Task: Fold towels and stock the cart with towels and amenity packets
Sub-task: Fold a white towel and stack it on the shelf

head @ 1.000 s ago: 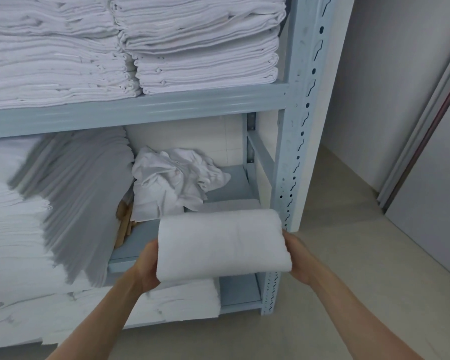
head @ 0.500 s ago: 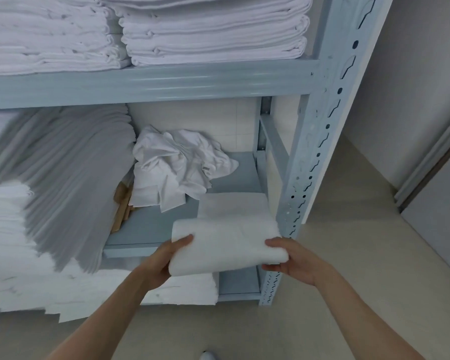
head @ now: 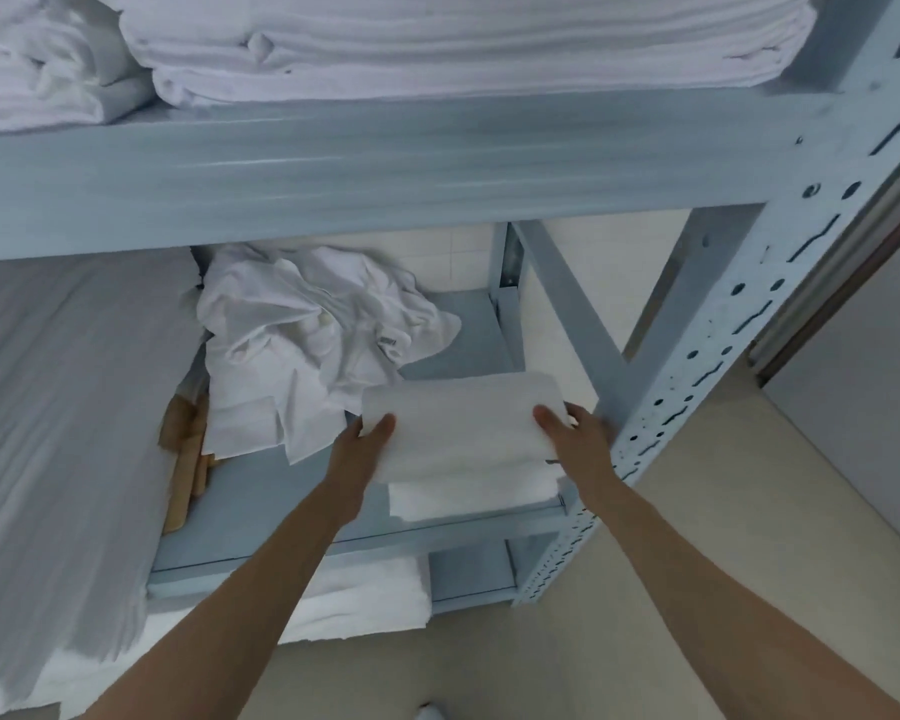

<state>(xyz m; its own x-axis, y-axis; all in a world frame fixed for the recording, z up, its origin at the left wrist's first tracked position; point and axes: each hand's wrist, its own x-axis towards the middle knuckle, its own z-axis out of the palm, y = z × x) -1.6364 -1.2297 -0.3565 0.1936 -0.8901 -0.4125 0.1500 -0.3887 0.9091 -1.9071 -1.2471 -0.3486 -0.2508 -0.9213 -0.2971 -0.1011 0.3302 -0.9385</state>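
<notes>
From the head view, the left hand [head: 357, 454] and right hand [head: 575, 439] are gripping opposite ends of a folded white terry towel [head: 463, 426], thumbs on top, and it is resting on another folded towel [head: 468, 498] on the pale blue metal shelf [head: 281, 517].

The blue-grey shelf [head: 261, 517] bears a crumpled white cloth [head: 302, 345] and folded towels [head: 468, 491].

The folded towel [head: 463, 423], held out in front of the shelf [head: 292, 491] 1 second ago, now sits inside it on top of another folded towel [head: 468, 498]. The left hand [head: 362, 449] and right hand [head: 575, 433] have followed it in, thumbs on top.
</notes>
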